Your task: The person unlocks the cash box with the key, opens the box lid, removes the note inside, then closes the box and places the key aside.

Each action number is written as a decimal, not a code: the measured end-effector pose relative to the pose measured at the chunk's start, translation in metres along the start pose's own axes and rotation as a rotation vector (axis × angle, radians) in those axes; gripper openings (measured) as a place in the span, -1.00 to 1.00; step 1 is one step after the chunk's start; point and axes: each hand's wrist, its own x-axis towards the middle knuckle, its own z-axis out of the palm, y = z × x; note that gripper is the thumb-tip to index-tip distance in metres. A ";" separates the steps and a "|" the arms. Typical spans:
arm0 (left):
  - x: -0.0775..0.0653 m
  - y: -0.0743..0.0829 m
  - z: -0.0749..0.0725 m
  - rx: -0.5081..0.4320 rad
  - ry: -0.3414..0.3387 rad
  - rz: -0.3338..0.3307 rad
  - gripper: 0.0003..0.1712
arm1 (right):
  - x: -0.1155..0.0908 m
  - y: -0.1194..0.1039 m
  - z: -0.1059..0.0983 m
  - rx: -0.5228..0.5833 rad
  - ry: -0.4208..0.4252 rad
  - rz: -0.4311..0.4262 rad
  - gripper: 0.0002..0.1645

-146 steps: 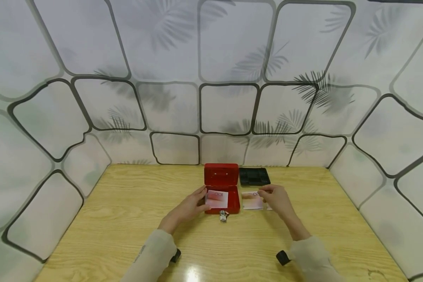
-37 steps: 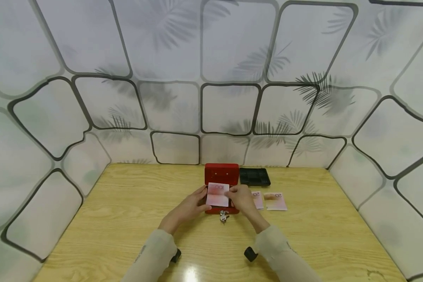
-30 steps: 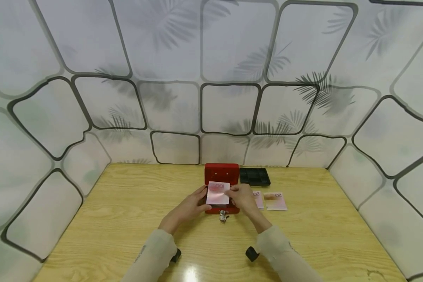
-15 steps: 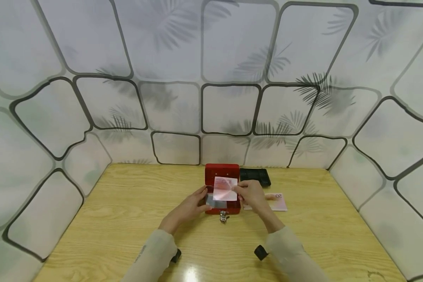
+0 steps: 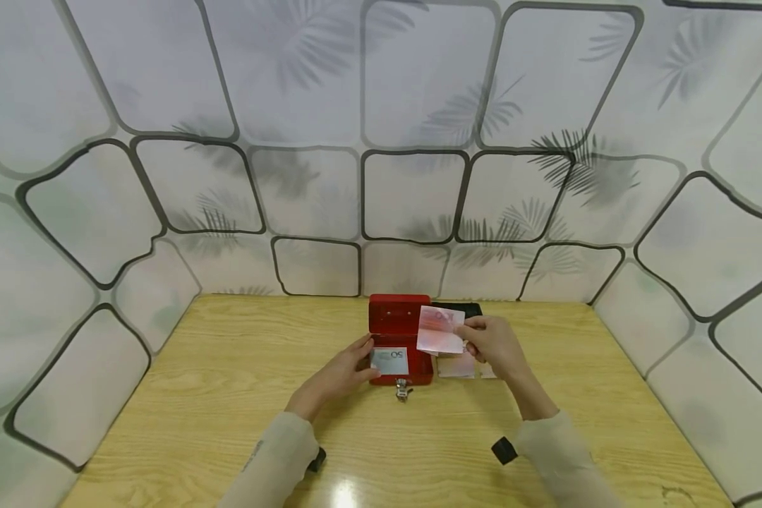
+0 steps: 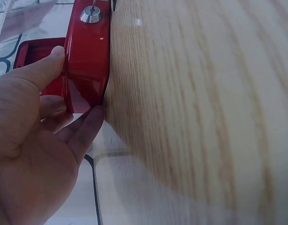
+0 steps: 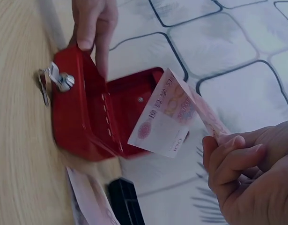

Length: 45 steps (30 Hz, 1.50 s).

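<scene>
A small red cash box (image 5: 424, 367) stands with its lid raised, a keyed lock (image 7: 65, 81) on its front. My left hand (image 5: 338, 370) grips its left side; in the left wrist view the thumb lies at the rim and the fingers against the outer wall. Pinched in my right hand (image 5: 498, 347), a pink 100 banknote (image 5: 440, 329) hangs bent above the right part of the box, clear of it. Inside the box, at the left, lies a greenish-grey 50 banknote (image 5: 390, 361).
Right of the box, two pinkish banknotes (image 5: 456, 366) lie side by side on the wooden table (image 5: 228, 395), partly hidden by the right hand. A black tray (image 5: 466, 309) sits behind them, near the patterned wall (image 5: 317, 190).
My right hand has moved from the notes on the table to the box, then lifted the 100 banknote up and right, uncovering the 50 note. The left hand has stayed on the box.
</scene>
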 end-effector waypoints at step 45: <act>0.001 -0.005 0.000 0.014 0.006 0.047 -0.21 | -0.027 0.052 -0.191 -0.367 -0.108 0.181 -0.58</act>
